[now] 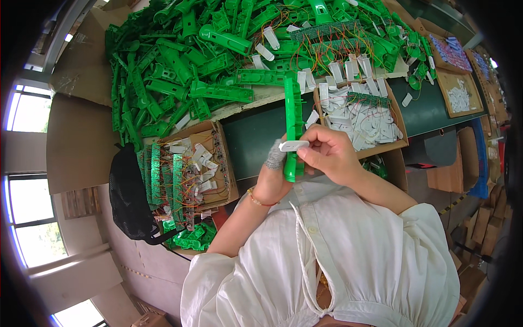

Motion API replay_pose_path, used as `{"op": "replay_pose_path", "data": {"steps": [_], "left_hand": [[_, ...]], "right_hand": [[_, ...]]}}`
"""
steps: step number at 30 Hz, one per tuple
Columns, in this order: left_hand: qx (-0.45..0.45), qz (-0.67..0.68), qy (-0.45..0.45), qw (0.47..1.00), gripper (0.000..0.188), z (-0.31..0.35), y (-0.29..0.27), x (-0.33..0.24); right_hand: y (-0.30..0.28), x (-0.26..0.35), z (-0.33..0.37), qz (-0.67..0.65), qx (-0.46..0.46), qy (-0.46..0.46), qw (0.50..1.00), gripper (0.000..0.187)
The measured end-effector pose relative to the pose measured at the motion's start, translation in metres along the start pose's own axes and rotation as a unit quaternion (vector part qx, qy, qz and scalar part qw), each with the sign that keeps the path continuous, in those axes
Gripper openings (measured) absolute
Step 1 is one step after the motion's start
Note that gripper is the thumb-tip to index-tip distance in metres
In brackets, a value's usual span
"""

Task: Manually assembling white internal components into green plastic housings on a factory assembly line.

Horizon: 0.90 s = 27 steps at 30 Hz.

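Item: one long green plastic shell (293, 106), held in front of the torso, above the near edge of the dark green worktop (248, 133). Its long axis runs near to far, almost straight, with the far end leaning slightly left.

Item: one small white plastic piece (293, 145), set crosswise over the near half of the shell, its long axis running left to right. The two axes stand close to square with each other. We cannot tell whether the piece touches the shell or sits just above it.

Left hand (272, 180): wrapped about the near end of the shell from the left, gripping it; a grey covering (276, 155) on this hand sits just beside the white piece's left end.

Right hand (335, 155): fingers curled, thumb and finger pinching the white piece at its right end. We judge this the hand that governs the piece, while the left governs the shell.

Surroundings: a heap of green shells (180, 62) on the far side, spreading left; to the right, a carton (389, 146) of loose white pieces (365, 128), with a green circuit strip (369, 99) lying on top; to the left, a carton (229, 163) holding green circuit boards (177, 180) with thin wires; left of that, a black mesh bag (128, 196).
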<state>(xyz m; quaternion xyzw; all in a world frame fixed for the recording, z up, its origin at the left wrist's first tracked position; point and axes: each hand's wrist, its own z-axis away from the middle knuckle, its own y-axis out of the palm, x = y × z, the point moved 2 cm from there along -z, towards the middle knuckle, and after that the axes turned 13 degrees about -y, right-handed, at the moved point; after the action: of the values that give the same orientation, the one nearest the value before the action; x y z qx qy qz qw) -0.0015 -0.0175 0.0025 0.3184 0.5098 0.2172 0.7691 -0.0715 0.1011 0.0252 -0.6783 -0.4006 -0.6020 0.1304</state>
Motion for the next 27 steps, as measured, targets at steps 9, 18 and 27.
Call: {"op": "replay_pose_path", "data": {"steps": [9, 18, 27], "left_hand": [[-0.107, -0.175, 0.048, 0.978, 0.079, 0.004, -0.017, -0.019], [-0.135, -0.364, 0.069, 0.919, 0.083, 0.002, 0.003, -0.018], [-0.16, -0.443, 0.053, 0.881, 0.082, 0.001, -0.005, -0.015]], "right_hand": [[-0.035, 0.009, -0.012, 0.099, 0.055, -0.066, 0.991, 0.007], [-0.009, 0.005, -0.012, 0.037, 0.01, 0.098, 0.994, 0.015], [-0.011, 0.006, -0.012, 0.105, -0.013, 0.04, 0.994, 0.016]]}}
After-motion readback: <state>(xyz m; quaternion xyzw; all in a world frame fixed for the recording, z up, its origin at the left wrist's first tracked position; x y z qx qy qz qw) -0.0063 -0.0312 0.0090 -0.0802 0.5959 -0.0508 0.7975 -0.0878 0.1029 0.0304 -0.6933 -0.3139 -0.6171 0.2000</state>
